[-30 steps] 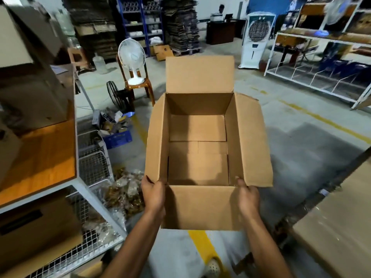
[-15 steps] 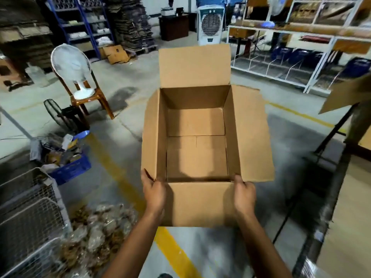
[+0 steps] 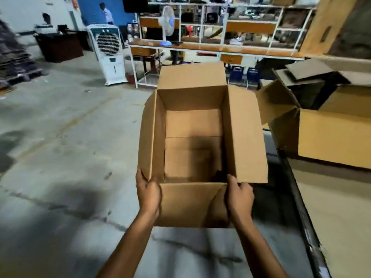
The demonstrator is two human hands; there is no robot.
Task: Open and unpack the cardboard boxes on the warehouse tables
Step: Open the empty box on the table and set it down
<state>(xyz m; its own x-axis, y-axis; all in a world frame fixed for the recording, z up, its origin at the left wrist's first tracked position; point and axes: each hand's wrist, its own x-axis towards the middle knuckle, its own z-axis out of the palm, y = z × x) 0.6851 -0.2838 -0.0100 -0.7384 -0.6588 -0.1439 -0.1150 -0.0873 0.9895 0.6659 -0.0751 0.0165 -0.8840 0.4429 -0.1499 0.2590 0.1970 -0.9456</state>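
**Item: cardboard box** (image 3: 192,125). Open, all four top flaps spread. It is held in the air at chest front, above the concrete floor (image 3: 60,137) and just left of the table (image 3: 341,227). The interior appears empty. A dark patch at the near right corner may be shadow or a small leftover; the view is too dim to tell.

**Step, as judged:** carrying the unpacked box to set it aside.

**Handling notes:**
- Keep the base level.
- Support both near corners evenly.
- Watch the wide right flap, which hangs close to the flap of the second box (image 3: 331,137) on the table.
- Check the dark corner before discarding.

**Left hand** (image 3: 148,195). Clamped on the near left corner, with the thumb up along the side flap's edge and the fingers wrapped behind.

**Right hand** (image 3: 240,197). Clamped on the near right corner, with the thumb at the rim and the fingers curled round the outside. The hands are set apart by the box's width.

**Surroundings:** a white air cooler (image 3: 109,51) stands well beyond.
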